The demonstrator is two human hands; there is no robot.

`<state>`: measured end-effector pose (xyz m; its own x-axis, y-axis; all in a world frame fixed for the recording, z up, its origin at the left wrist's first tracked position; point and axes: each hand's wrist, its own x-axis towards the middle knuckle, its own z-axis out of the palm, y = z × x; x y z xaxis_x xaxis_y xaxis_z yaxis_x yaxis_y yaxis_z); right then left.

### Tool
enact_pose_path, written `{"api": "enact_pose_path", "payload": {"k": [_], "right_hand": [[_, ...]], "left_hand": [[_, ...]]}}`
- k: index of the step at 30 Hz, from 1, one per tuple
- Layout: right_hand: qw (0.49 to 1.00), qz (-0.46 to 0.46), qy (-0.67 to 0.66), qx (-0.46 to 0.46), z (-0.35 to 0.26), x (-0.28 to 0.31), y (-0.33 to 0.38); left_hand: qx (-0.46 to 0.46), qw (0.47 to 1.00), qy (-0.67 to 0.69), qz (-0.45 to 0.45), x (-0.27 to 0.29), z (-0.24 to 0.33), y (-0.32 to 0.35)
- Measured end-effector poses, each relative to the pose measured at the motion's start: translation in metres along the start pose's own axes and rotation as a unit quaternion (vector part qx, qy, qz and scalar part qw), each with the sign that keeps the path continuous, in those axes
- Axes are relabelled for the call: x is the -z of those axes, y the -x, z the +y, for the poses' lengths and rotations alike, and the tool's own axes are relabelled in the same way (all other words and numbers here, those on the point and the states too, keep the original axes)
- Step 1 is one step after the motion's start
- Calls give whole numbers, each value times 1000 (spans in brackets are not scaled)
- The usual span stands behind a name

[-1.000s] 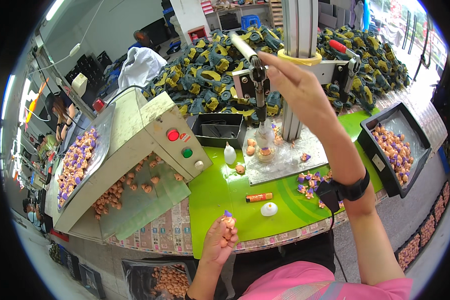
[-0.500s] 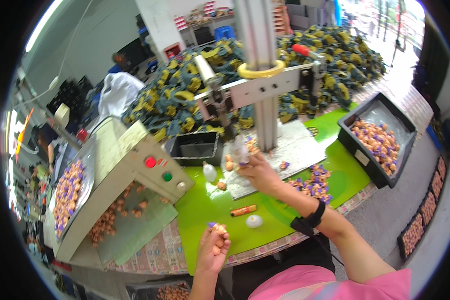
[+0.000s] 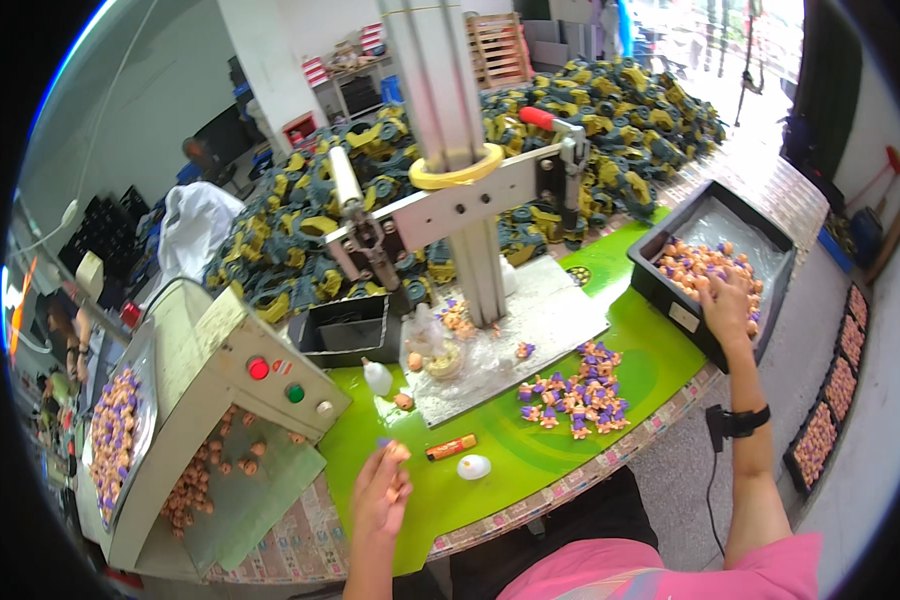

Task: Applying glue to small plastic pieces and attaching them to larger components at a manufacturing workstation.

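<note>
My left hand (image 3: 374, 500) is closed around small peach toy parts, above the near edge of the green mat (image 3: 340, 440). A peach part with a purple tip (image 3: 397, 450) pokes out at its fingertips. My right hand (image 3: 727, 308) is in the black bin (image 3: 682, 318) at the right, fingers curled down among peach and purple parts (image 3: 685, 268). What its fingertips pinch blends in with the heap. Between my hands, a pile of peach-and-purple toy pieces (image 3: 585, 390) lies on the mat. An orange tube (image 3: 451, 447) and a white dome-shaped piece (image 3: 474, 467) lie beside my left hand.
A metal post with a clamp crossbar (image 3: 460, 205) stands on a whitish board (image 3: 520, 340). A sloped machine with red and green buttons (image 3: 220, 370) is at the left. Behind are an empty-looking black box (image 3: 345, 330) and a heap of grey-and-yellow parts (image 3: 610, 110).
My right hand has left the clear bag at the post and moved right into the black bin. My left hand still holds its parts. The view has shifted to the right.
</note>
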<state>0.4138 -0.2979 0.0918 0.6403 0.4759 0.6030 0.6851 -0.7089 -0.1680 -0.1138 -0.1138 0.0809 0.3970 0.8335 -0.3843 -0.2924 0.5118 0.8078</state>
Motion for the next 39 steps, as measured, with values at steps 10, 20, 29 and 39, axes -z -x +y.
{"api": "enact_pose_path", "payload": {"k": [10, 20, 29, 39], "right_hand": [[956, -52, -232, 171, -125, 50, 26], [846, -98, -402, 338, -242, 100, 21], [869, 7, -381, 316, -384, 121, -65], [597, -39, -749, 285, -383, 208, -15]], "left_hand": [[-41, 992, -115, -28, -70, -9, -118], [-355, 872, -337, 13, -64, -36, -150], [-404, 828, -386, 39, -61, -41, -153], [-410, 802, -424, 97, -40, -51, -168]]}}
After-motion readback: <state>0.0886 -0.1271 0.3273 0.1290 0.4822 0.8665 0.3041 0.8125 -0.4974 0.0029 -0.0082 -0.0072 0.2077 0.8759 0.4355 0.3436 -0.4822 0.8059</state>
